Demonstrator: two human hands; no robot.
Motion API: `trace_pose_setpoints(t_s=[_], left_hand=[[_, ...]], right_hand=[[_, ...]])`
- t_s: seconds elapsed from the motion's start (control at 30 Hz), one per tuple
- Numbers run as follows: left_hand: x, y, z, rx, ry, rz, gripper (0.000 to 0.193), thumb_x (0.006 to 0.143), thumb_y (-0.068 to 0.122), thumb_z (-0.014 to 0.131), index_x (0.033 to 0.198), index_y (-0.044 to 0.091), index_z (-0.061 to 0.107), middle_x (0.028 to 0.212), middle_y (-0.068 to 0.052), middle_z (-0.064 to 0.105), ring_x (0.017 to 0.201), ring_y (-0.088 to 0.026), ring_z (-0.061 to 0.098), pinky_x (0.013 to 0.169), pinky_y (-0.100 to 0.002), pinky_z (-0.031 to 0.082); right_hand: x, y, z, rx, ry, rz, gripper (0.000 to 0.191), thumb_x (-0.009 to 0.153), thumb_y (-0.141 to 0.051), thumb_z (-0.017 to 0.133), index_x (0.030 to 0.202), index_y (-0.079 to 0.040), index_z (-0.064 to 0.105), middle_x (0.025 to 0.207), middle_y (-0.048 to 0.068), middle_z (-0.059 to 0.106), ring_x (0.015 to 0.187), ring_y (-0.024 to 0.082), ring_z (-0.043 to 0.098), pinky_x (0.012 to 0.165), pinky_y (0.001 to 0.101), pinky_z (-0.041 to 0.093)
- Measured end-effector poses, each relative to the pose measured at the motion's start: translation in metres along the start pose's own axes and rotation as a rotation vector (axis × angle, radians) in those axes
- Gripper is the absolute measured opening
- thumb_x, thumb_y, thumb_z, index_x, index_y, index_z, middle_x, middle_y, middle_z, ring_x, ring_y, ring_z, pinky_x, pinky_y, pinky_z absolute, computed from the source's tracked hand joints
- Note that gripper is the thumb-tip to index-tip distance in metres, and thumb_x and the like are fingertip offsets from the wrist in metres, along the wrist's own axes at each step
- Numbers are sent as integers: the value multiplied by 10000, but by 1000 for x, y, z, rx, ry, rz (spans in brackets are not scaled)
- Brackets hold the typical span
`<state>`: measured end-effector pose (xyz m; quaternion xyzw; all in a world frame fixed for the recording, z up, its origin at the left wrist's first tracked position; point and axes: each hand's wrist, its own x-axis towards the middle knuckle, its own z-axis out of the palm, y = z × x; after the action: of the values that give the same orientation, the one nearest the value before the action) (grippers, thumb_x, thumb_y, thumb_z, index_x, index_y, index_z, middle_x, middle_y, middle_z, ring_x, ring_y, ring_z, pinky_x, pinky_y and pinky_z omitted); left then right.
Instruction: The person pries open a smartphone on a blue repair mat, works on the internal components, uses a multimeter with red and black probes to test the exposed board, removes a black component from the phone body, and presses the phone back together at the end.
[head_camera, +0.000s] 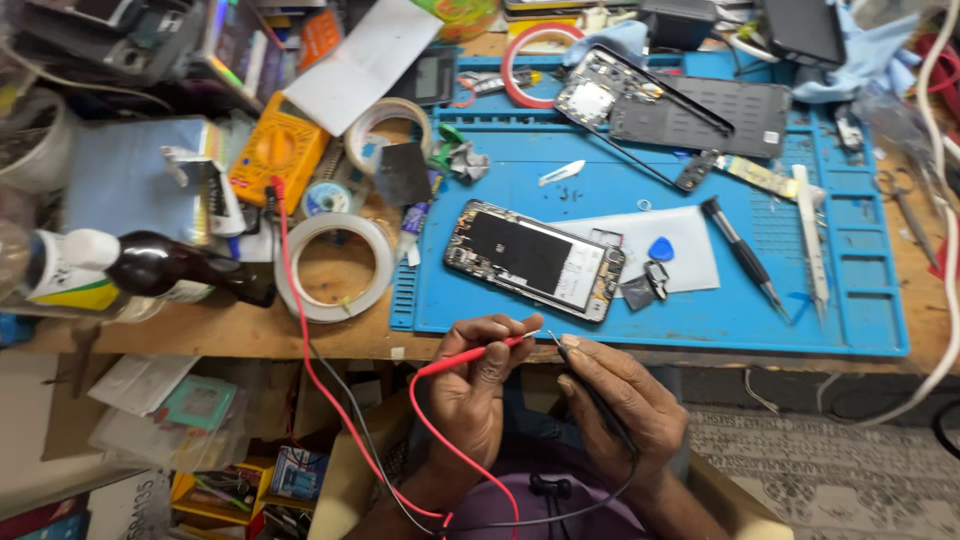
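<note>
Both multimeter probes are up off the surface, held in front of the person just below the near edge of the blue repair mat. The left hand is pinched shut on the red probe, thumb and fingers around the middle of its barrel. The right hand is wrapped closed on the black probe, gripped like a pen along its body.

Handling-wise, I'd guess these are light, stiff plastic sticks with sharp metal tips, so hold them on the insulated barrel, never the tip. The floppy leads trail down toward the lap and could tug a bit.

The red probe's long axis runs nearly level, tip pointing right. The black one lies diagonally, tip pointing up-left. The two tips sit very close together, touching or not I can't tell.

The opened phone lies on the mat just beyond the hands, and the yellow multimeter sits well off to the left.
</note>
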<state>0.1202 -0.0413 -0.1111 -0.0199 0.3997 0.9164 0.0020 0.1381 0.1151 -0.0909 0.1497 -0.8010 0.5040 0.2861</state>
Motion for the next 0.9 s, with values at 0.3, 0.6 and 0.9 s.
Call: trace_pose_setpoints(t_s=[0.3, 0.6, 0.9], left_hand=[[2, -9, -3, -88, 62, 42, 83, 1008, 33, 615, 1084, -1, 616, 1170, -135, 631, 1199, -356, 683, 985, -376, 614], [2, -5, -4, -84, 140, 3, 57, 1002, 53, 610, 1034, 7, 619, 1148, -159, 672, 1197, -373, 688, 933, -352, 624], [2, -5, -4, -63, 128, 11, 55, 1011, 49, 599, 1047, 13, 620, 1131, -164, 689, 1194, -369, 690, 932, -354, 625]], right_hand=[[5, 2, 10, -48, -53, -52, 339, 830, 1, 812, 1155, -6, 718, 1147, 177, 738, 1055, 286, 770, 900, 357, 635], [8, 9, 18, -42, -32, -130, 300, 860, -9, 815, 1145, 6, 721, 1134, 164, 747, 1070, 291, 779, 921, 356, 660], [7, 13, 18, -42, -31, -141, 293, 860, -10, 810, 1138, 10, 719, 1116, 164, 749, 1061, 287, 779, 901, 356, 660]])
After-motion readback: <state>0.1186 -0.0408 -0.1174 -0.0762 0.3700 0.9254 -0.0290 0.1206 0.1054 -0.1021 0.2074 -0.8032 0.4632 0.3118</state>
